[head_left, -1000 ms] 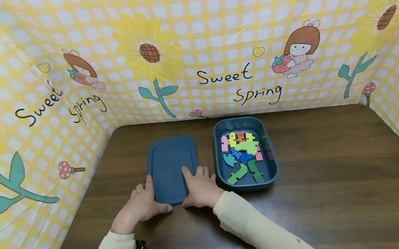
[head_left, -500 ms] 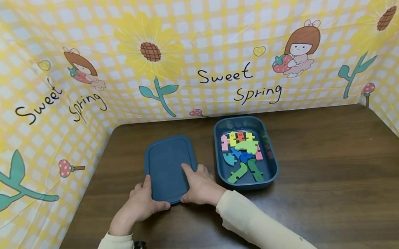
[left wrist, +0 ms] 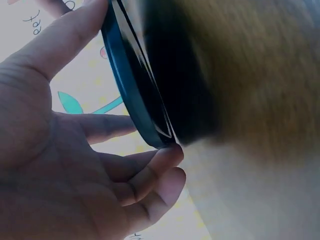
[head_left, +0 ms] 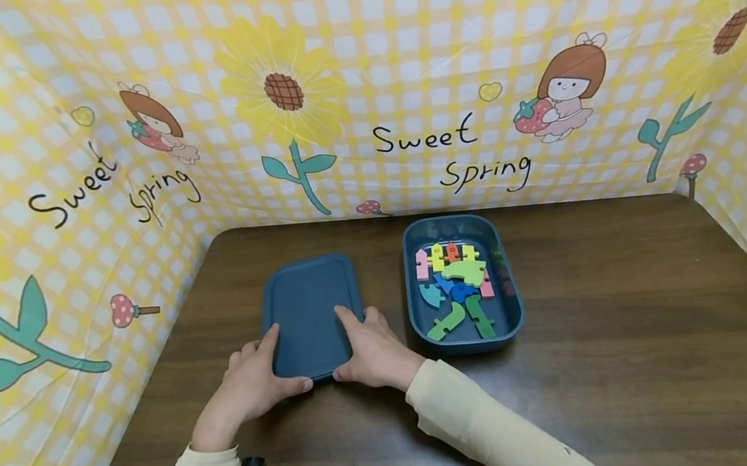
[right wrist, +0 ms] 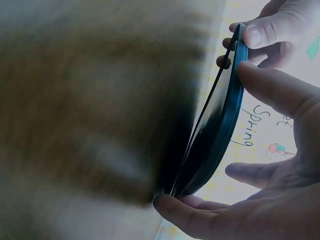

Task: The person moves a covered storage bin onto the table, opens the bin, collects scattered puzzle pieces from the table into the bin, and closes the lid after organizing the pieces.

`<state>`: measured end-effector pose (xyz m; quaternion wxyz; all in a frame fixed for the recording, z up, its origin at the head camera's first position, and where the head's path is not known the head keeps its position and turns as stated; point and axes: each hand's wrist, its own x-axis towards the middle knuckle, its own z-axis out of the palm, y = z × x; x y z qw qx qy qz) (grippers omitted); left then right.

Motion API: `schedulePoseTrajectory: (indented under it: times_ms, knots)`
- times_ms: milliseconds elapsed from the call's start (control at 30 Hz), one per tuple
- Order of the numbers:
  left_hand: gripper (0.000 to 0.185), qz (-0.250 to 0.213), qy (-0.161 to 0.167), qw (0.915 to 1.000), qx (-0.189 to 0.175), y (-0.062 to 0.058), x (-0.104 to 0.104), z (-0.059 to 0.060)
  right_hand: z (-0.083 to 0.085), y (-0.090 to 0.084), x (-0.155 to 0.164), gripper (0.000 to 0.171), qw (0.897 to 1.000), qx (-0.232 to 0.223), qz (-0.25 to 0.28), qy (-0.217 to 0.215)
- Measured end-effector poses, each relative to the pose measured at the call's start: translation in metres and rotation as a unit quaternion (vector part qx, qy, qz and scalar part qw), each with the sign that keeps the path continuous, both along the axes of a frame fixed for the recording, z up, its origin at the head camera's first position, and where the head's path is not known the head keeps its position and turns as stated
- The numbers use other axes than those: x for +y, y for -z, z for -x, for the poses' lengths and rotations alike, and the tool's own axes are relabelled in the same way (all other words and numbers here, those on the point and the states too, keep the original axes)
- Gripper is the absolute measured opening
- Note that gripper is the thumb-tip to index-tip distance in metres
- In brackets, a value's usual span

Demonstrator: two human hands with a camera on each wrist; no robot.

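Note:
Both hands hold a dark blue rectangular lid (head_left: pixel 307 295), left of centre in the head view. My left hand (head_left: pixel 248 380) grips its left side, with the thumb at the near edge. On the right side my right hand (head_left: pixel 374 349) holds it, its thumb also at the near edge and the index finger on the top. Seen nearly edge-on in the left wrist view, the lid (left wrist: pixel 127 90) rests against the fingertips. In the right wrist view the lid (right wrist: pixel 232 95) slants between both hands, a dark shadow beside it.
Right of the lid stands a dark blue open box (head_left: pixel 510 278) with several colourful puzzle pieces (head_left: pixel 465 272) inside. The brown wooden table (head_left: pixel 625 342) extends to the right. A yellow checked cloth (head_left: pixel 392 44) hangs along the back and sides.
The lid has moved left, away from the box, and turned slightly, with both hands holding it. The box and the pieces have stayed in place.

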<state>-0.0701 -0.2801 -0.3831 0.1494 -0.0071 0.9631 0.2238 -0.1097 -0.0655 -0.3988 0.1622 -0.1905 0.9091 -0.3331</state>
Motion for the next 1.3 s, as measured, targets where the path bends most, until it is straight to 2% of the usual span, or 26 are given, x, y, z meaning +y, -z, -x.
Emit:
schedulePoseTrajectory:
  times_ms: [200,400,667,800,933,1300]
  knots:
    - [0.115,0.003,0.006,0.9993,0.036,-0.005,-0.003,-0.004,-0.003,-0.009,0.002,0.097,1.000,0.015,0.019,0.003]
    - [0.109,-0.018,0.007,0.9970,0.074,-0.016,-0.002,-0.008,-0.005,-0.024,0.009,0.097,0.998,0.045,0.040,0.003]
    - [0.106,-0.057,0.003,0.9919,0.114,-0.030,0.007,-0.010,-0.009,-0.041,0.020,0.100,0.991,0.129,0.047,0.005]
    - [0.108,-0.069,0.006,0.9885,0.134,-0.036,0.017,-0.009,-0.011,-0.045,0.027,0.100,0.986,0.163,0.040,0.015]
    - [0.106,-0.075,0.015,0.9845,0.158,-0.039,0.030,-0.005,-0.010,-0.047,0.039,0.099,0.984,0.171,0.044,0.033]
    - [0.106,-0.111,0.053,0.9689,0.215,-0.031,0.079,0.011,-0.007,-0.052,0.095,0.099,0.979,0.180,0.045,0.085]
